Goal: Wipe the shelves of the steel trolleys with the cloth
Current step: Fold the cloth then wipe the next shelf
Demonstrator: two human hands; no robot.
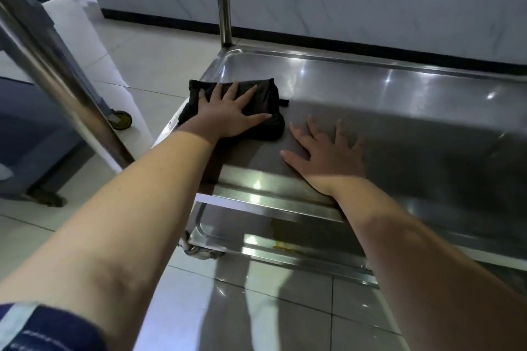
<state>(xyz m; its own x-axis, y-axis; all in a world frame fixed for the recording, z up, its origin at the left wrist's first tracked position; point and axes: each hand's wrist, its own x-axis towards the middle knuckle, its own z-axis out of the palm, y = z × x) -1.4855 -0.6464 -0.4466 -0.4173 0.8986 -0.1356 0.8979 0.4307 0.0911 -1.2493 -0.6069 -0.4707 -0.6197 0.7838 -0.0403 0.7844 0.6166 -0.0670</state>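
TROLLEY CLEANING UNDER WAY: A person leans over a steel trolley. The left hand (228, 114) is spread flat, fingers straight, pressing a folded black cloth (268, 91) onto the near left corner of the higher shelf (399, 111) of the two in view. The right hand (328, 157) lies released and empty, palm down on the bare metal just beside the cloth, apparently as a brace. Neither hand is grasping anything.

The job looks to be at an early or middle stage. The cloth sits at one end of this shelf and a long stretch of steel lies to its right, though the shine gives no sure sign of what has been wiped. The lower shelf (285, 234) carries a yellowish smear (283, 248) near its front edge, so that level appears undone. What seems to be a second trolley stands to the left, showing only a slanting steel post (57, 88) and a caster (121, 120). Whether its shelves are clean cannot be told.

The shelf is a shallow stainless pan with a raised rim and rounded corners, smooth and hard, throwing back bright spots of light. A round polished upright (224, 0) rises from its far corner. The cloth is soft, matt and thick in its folds, with one small tail trailing to the right. Pale glossy tiles cover the floor (159, 65).
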